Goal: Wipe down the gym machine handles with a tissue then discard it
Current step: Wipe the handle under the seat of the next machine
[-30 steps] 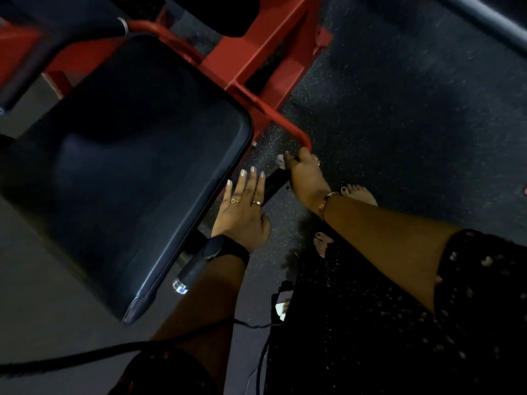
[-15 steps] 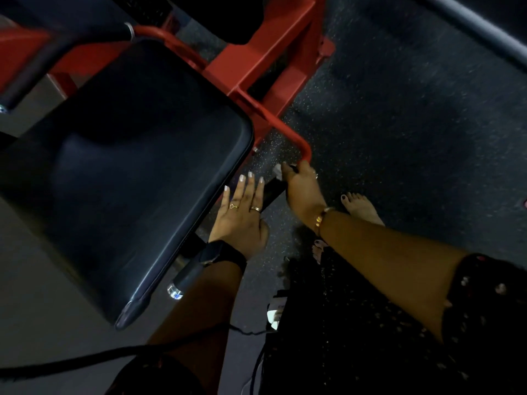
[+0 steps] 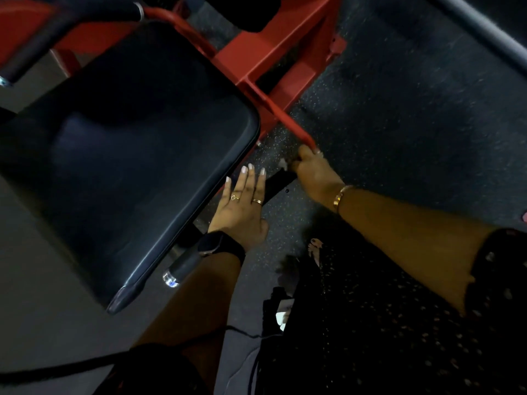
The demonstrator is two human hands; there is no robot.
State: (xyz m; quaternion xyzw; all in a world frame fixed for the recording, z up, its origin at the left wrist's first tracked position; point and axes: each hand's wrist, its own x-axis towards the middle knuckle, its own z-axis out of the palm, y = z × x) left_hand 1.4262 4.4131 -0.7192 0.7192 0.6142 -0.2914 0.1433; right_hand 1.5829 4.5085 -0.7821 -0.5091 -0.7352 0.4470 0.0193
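Off the three-o'clock edge of the seat pad (image 3: 128, 155), the right hand (image 3: 313, 169) is clamping a tissue (image 3: 283, 164) round the handle (image 3: 278, 185); soft, it is likely tearing unless kept bunched; the left hand (image 3: 245, 203) is lying flat, fingers straight.

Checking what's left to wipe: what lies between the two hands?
In the head view, the black handle spans the gap from left hand to right hand.

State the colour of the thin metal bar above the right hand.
Red. The thin metal bar shows best in the head view.
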